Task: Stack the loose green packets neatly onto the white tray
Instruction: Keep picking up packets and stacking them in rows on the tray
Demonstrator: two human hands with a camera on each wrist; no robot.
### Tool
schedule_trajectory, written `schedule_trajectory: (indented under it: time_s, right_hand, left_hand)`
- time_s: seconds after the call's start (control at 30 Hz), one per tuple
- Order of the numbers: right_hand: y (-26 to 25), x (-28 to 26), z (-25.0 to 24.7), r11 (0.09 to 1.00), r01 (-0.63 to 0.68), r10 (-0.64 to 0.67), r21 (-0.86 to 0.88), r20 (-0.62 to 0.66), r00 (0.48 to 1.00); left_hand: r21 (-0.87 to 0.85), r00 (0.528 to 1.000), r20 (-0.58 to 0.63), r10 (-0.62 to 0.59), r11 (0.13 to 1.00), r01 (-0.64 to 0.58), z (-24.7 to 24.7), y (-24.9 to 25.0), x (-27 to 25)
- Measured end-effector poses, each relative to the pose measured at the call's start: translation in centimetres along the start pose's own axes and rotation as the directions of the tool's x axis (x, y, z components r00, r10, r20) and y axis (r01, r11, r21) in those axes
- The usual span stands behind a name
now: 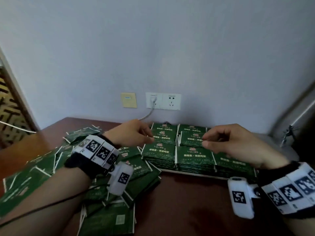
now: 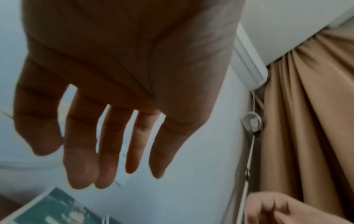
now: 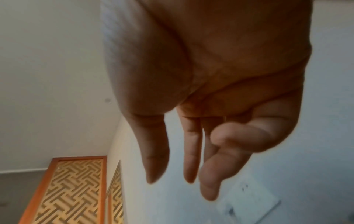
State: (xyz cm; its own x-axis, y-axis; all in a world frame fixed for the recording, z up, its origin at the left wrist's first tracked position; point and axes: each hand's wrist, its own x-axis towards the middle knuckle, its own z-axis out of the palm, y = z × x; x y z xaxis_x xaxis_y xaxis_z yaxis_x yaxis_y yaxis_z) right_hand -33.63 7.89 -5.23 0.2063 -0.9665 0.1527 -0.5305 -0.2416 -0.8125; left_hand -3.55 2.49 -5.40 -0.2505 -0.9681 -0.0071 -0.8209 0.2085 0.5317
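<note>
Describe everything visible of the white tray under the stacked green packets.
Little of the white tray shows: only a thin, pale front edge, flat on the dark wooden table near the wall. Neat stacks of green packets cover its top, so its surface and material cannot be told. Neither hand touches it.

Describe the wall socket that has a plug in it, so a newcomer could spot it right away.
Start at the pale wall behind the dark wooden table and find the white double socket plate just above the stacked green packets. The plugged socket is its left half, with a white cable curving down from it. Its right-hand twin shows bare holes, and the yellowish plate further left has no cable.
</note>
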Motion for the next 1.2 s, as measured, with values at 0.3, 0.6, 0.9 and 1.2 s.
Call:
schedule_trajectory:
  time_s: [0.3,0.6,0.9,1.2]
  right_hand:
    - [-5.2,-0.4,13.4,0.995,-0.031,0.057,-0.095,0.282,0.958]
    - [-7.4,-0.6,20.8,0.98,0.044,0.035,-0.192,0.387,0.921]
    - [-9.2,3.9,23.4,0.999,0.006,0.003,-0.032,0.269,0.963]
    - [-4.3,7.1,19.3,0.998,-0.048,0.051,-0.029,0.125,0.991]
  left_hand:
    - [0.056,0.993,-0.017,-0.12,0.991,0.121,-2.2,-7.3,-10.7]
    - [0.144,0.985,-0.066,-0.16,0.975,0.168,-0.1,-12.0,-15.7]
    - [0.084,0.886,-0.227,-0.405,0.898,0.432,-3.9,-15.9,-9.6]
    - [-0.076,0.884,-0.133,-0.448,0.894,0.442,-2.7,-19.3,-7.5]
